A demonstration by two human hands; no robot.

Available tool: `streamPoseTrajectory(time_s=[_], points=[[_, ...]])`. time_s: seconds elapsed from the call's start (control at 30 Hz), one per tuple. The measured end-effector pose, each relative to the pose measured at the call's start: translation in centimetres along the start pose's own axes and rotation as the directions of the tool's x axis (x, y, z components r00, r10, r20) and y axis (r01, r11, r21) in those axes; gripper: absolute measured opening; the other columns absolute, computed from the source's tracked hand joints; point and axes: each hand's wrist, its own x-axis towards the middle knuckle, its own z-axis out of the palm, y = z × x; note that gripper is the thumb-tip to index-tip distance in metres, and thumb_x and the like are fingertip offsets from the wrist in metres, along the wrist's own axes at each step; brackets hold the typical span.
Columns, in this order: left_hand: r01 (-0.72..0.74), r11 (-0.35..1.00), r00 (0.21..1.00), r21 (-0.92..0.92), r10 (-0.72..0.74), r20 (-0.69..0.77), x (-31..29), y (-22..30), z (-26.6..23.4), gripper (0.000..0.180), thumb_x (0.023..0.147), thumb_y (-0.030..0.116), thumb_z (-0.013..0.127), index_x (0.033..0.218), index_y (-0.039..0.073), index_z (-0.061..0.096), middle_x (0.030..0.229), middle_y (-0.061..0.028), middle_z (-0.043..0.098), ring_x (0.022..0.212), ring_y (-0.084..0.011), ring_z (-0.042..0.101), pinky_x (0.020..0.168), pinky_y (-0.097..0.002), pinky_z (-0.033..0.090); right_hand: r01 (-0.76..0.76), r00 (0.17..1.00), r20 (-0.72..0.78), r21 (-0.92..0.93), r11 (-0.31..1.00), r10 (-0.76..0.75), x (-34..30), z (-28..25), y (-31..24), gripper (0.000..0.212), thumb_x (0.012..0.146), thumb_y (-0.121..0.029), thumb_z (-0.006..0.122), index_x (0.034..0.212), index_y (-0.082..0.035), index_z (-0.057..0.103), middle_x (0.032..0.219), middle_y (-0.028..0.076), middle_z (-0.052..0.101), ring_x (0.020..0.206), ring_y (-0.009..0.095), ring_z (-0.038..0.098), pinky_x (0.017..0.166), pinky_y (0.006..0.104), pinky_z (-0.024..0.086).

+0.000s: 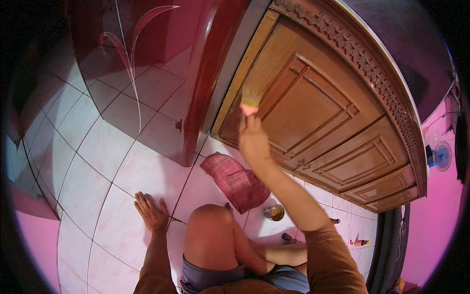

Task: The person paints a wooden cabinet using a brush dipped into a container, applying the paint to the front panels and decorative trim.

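Note:
My right hand (254, 139) is closed round the handle of a paintbrush (249, 105) with a pink and yellow handle end and pale bristles. Its bristles are at the left door of a brown wooden cabinet (313, 105), near the frame's left edge; the brush is slightly blurred, and I cannot tell whether they touch. My left hand (151, 211) lies flat on the white floor tiles (117, 196), fingers spread, holding nothing. Between my knee and the cabinet a folded red checked cloth (235, 181) lies on the floor. A glass jar (274, 212) with brownish contents stands beside it.
A dark red glossy panel (196, 93) with a leaf design stands left of the cabinet. Further right on the floor are a small bottle (361, 242) and another dark bottle (336, 221). A blue fan (442, 156) is by the pink wall (431, 220).

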Motion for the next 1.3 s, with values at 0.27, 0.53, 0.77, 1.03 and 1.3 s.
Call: streamPoseTrajectory(time_s=[0.27, 0.53, 0.77, 1.03, 1.3], points=[[0.019, 0.999, 0.998, 0.040, -0.021, 0.056, 0.4, 0.5, -0.4, 0.064, 0.094, 0.036, 0.052, 0.135, -0.013, 0.042, 0.151, -0.0283, 0.033, 0.146, -0.0404, 0.022, 0.121, -0.0533, 0.013, -0.113, 0.934, 0.355, 0.352, 0.929, -0.021, -7.8, 10.3, -5.2, 0.043, 0.087, -0.006, 0.054, 0.126, 0.011, 0.054, 0.119, 0.025, 0.056, 0.100, 0.036, 0.061, 0.078, 0.0401, 0.058], [0.015, 0.999, 1.000, 0.031, -0.016, 0.020, 0.1, -0.3, -0.8, 0.061, 0.094, 0.033, 0.054, 0.133, -0.012, 0.042, 0.150, -0.0281, 0.033, 0.146, -0.0403, 0.022, 0.121, -0.0536, 0.014, -0.094, 0.992, 0.125, 0.542, 0.835, 0.031, -2.8, 6.9, -0.1, 0.028, 0.096, -0.014, 0.054, 0.116, 0.003, 0.062, 0.105, 0.028, 0.058, 0.083, 0.043, 0.063, 0.073, 0.0486, 0.054], [0.028, 0.999, 0.998, 0.022, -0.029, 0.058, 0.5, 0.5, -0.8, 0.061, 0.095, 0.035, 0.052, 0.133, -0.011, 0.043, 0.151, -0.0272, 0.032, 0.147, -0.0385, 0.021, 0.121, -0.0533, 0.013, -0.135, 0.991, 0.090, 0.522, 0.842, 0.103, -4.3, 3.8, -0.4, 0.033, 0.096, -0.018, 0.057, 0.124, -0.003, 0.061, 0.110, 0.027, 0.059, 0.091, 0.045, 0.063, 0.076, 0.0504, 0.053], [0.004, 1.000, 0.999, 0.010, -0.005, 0.034, 0.7, 0.7, -0.8, 0.059, 0.095, 0.033, 0.054, 0.132, -0.010, 0.042, 0.149, -0.0285, 0.034, 0.145, -0.0409, 0.024, 0.120, -0.0551, 0.016, -0.192, 0.962, 0.262, 0.462, 0.866, 0.074, -1.9, 5.9, 1.9, 0.026, 0.095, -0.019, 0.060, 0.106, 0.003, 0.066, 0.114, 0.030, 0.060, 0.091, 0.046, 0.064, 0.074, 0.0499, 0.053], [0.011, 1.000, 0.999, 0.011, -0.011, 0.042, 1.0, 1.2, -1.4, 0.057, 0.094, 0.030, 0.056, 0.132, -0.011, 0.041, 0.146, -0.0301, 0.036, 0.143, -0.0434, 0.026, 0.118, -0.0573, 0.019, -0.224, 0.943, 0.323, 0.454, 0.862, 0.075, -2.5, 6.5, 1.2, 0.034, 0.097, -0.026, 0.056, 0.103, 0.005, 0.067, 0.100, 0.028, 0.063, 0.091, 0.047, 0.063, 0.082, 0.0506, 0.052]])
